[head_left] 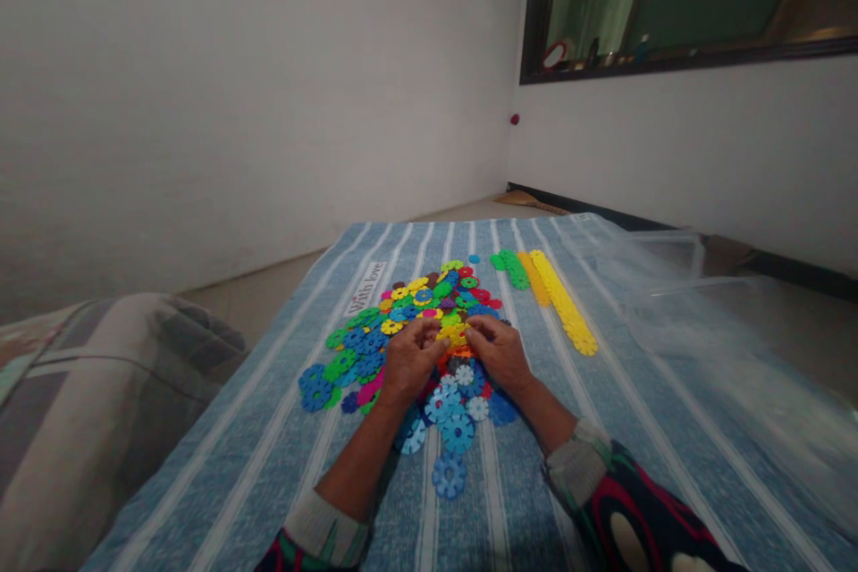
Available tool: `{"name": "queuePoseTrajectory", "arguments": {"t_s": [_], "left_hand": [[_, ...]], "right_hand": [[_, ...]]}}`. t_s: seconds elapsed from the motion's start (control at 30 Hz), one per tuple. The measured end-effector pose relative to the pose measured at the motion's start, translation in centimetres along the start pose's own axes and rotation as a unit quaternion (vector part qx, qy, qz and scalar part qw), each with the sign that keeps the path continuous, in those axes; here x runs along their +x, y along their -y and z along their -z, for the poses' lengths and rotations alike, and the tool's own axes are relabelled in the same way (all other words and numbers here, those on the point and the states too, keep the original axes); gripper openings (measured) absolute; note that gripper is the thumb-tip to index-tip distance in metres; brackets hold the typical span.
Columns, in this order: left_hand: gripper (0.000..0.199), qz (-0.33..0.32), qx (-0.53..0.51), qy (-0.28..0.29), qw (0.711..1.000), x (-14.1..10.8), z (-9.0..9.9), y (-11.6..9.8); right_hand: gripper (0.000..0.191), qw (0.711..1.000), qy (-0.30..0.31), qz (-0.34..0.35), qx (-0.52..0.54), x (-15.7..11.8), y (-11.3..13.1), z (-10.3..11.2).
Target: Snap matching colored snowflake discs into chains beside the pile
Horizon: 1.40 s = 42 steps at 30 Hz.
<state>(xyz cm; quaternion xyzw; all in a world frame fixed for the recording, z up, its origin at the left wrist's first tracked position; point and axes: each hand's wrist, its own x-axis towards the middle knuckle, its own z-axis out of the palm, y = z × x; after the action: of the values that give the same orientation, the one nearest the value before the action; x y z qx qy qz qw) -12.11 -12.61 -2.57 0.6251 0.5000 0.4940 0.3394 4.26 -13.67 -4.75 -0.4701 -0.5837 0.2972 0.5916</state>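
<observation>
1. both bare hands meet over the near middle of a heap of slotted plastic discs (367,341), spread on a striped blue cloth (268,429).
2. the left hand (414,359) has its thumb and forefinger drawn together at the left edge of some yellow discs (454,336); the pinch looks closed, with the other fingers curled behind.
3. the right hand (500,352) mirrors it, fingertips pressed to the right edge of the same yellow discs, with little gap left between thumb and finger.
4. the yellow discs sit between the two sets of fingertips, above the heap; how many there are, and whether they are slotted into one another, i cannot tell.
5. to the right, apart from the heap, lie a long yellow row (563,304), a shorter orange row (534,279) just beside it, and a green row (515,270).
6. pale blue discs (458,431) lie nearest the person, between the forearms; a clear plastic container (703,284) stands at the cloth's right side.
7. the step in hand seems to be two-handed work on the yellow discs; the next move calls for a steady left pinch, while the right fingertips adjust the edge.
</observation>
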Motion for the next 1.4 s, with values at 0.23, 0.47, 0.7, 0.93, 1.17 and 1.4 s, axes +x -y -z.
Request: {"name": "queuePoseTrajectory", "arguments": {"t_s": [0.23, 0.47, 0.7, 0.93, 1.17, 1.4], "left_hand": [[0.018, 0.007, -0.021, 0.002, 1.000, -0.3, -0.1, -0.6], [0.015, 0.009, -0.054, 0.013, 0.998, -0.8, 0.0, -1.8], [0.016, 0.036, -0.077, 0.015, 0.996, -1.1, -0.2, -2.0], [0.018, 0.054, -0.136, 0.044, 0.988, -1.0, -0.2, -1.7], [0.025, 0.086, -0.161, 0.042, 0.982, -1.0, 0.0, -2.2], [0.021, 0.082, -0.166, 0.072, 0.980, -0.8, 0.2, -2.5]], "right_hand": [[0.020, 0.992, 0.014, -0.068, 0.103, -0.1, -0.1, -0.7], [0.022, 0.979, 0.016, -0.115, 0.169, 0.0, 0.3, -0.8], [0.023, 0.974, 0.010, -0.134, 0.184, 0.0, 0.1, -0.8], [0.025, 0.970, 0.035, -0.134, 0.202, 0.1, -0.1, -0.7], [0.030, 0.953, 0.036, -0.165, 0.251, 0.2, 0.1, -0.6], [0.033, 0.941, 0.068, -0.180, 0.277, 0.8, 1.2, 0.2]]}}
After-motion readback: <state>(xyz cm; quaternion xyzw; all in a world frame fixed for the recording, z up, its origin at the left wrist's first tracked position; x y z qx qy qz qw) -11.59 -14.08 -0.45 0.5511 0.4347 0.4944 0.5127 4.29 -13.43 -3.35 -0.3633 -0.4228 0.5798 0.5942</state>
